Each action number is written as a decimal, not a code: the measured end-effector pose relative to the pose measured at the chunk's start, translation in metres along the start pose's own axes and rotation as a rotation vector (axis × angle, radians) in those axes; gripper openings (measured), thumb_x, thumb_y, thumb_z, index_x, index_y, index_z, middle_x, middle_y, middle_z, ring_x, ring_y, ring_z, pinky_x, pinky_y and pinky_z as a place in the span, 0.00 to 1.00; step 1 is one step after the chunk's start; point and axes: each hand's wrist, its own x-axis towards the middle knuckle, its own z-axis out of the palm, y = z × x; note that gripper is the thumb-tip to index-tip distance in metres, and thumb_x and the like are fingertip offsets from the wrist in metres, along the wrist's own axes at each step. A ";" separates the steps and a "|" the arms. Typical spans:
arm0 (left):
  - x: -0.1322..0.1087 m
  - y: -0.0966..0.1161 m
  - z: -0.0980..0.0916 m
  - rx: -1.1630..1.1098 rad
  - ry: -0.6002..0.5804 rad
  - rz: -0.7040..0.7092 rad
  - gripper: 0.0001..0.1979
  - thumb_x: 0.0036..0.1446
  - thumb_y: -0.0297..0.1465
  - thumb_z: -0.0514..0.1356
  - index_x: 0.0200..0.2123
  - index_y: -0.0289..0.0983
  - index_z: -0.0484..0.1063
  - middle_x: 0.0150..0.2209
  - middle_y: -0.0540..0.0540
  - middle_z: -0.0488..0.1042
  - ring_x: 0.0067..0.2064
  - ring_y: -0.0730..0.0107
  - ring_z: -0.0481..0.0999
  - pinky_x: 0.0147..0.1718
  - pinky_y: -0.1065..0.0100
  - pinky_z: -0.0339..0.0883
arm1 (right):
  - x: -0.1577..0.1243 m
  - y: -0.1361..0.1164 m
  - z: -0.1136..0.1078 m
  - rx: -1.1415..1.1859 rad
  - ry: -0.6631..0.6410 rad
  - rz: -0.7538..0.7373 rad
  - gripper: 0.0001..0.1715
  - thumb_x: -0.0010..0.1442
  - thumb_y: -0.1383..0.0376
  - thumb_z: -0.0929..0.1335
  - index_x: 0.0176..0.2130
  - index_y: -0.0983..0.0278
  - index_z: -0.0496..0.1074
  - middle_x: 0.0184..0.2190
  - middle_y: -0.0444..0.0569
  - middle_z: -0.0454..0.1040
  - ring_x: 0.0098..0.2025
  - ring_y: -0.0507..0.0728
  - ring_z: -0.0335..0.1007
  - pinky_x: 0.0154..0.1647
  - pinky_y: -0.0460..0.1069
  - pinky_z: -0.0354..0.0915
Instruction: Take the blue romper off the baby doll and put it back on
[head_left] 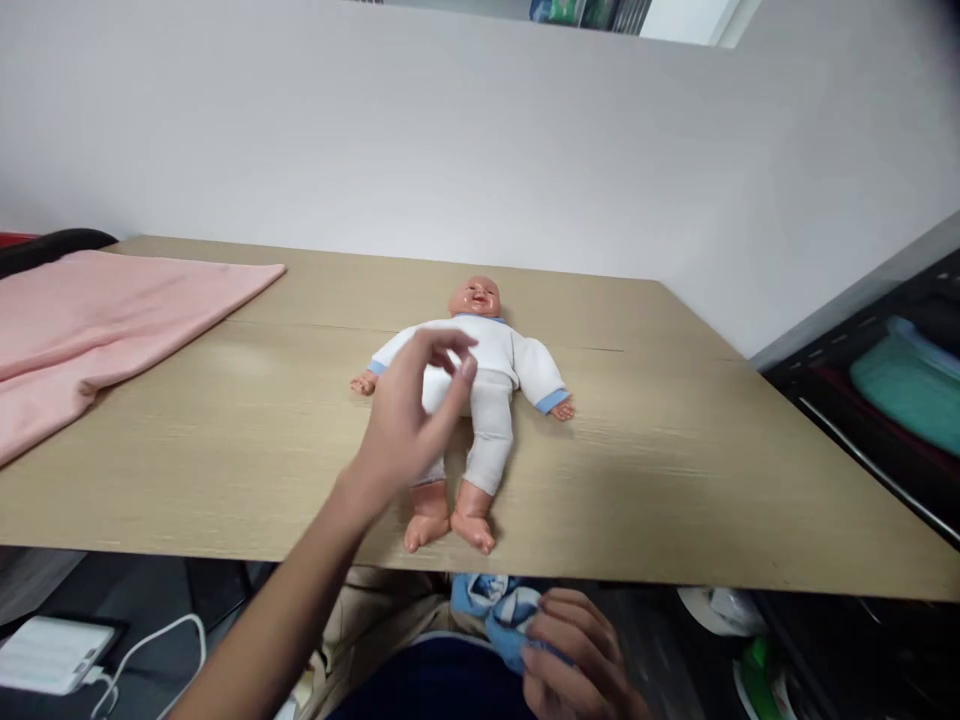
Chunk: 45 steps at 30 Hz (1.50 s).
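Note:
A baby doll in a white top and white trousers with blue cuffs lies on its back on the table, head away from me and bare feet near the front edge. Over its belly and one leg hovers my left hand, fingers curved and thumb apart, with nothing between them; whether it touches the doll I cannot tell. Down in my lap, below the table edge, my right hand is closed on a crumpled blue and white cloth. The cloth's exact kind does not show.
A pink cloth covers the left side of the wooden table. A white wall stands behind it. At lower left lies a white power bank with a cable. A dark rack holding a green item is on the right.

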 end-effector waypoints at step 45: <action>-0.084 0.064 -0.081 -0.241 -0.797 -0.167 0.32 0.61 0.43 0.75 0.64 0.49 0.69 0.67 0.46 0.72 0.70 0.53 0.68 0.70 0.59 0.62 | 0.185 -0.068 -0.076 -0.018 -0.447 -0.295 0.03 0.72 0.68 0.70 0.43 0.61 0.73 0.52 0.52 0.78 0.55 0.59 0.72 0.60 0.56 0.64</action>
